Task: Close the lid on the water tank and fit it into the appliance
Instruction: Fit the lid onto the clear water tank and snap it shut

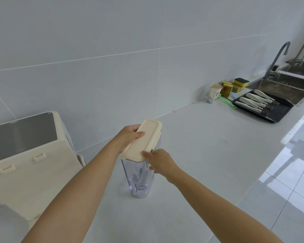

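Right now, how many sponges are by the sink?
3 that I can tell: one standing nearest the paper cup, one stacked on another behind it. More may be hidden.

Wall: large pale grey tiles. Desk: white, glossy. Sink: steel, far right, two grey taps. Floor: reflective light tiles.

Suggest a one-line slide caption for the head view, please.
Both hands, left and right, seat the lid on the tank beside the appliance.
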A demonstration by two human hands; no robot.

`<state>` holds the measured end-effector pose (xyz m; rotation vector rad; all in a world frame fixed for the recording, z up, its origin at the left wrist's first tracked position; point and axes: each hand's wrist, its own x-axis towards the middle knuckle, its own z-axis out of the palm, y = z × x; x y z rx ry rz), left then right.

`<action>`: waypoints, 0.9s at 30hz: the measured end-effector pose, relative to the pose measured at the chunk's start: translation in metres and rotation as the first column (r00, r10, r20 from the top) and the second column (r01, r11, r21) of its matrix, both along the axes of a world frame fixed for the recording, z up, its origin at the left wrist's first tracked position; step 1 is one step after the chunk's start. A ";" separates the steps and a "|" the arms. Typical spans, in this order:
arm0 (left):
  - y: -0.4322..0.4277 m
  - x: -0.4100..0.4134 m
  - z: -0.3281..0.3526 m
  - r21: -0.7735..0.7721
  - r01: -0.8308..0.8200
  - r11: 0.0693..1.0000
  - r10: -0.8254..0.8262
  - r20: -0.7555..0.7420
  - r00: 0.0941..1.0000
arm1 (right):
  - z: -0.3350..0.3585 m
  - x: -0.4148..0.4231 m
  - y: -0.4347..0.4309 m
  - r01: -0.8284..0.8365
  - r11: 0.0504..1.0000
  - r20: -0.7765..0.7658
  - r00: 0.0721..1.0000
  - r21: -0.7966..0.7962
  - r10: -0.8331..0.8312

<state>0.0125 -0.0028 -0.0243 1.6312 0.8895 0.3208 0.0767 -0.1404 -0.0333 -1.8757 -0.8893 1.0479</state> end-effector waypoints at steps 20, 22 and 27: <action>-0.056 -0.026 0.003 0.475 -0.365 0.801 0.359 0.106 0.927 | 0.030 0.071 0.043 0.096 0.987 0.366 0.920 0.131 -0.138; -0.067 -0.032 -0.006 0.504 -0.345 0.791 0.370 0.054 0.927 | 0.031 0.072 0.055 0.019 0.993 0.340 0.939 0.118 -0.058; -0.083 -0.038 -0.025 0.682 -0.176 0.710 0.315 -0.084 0.945 | 0.024 0.073 0.073 -0.110 0.989 0.228 0.970 0.100 0.085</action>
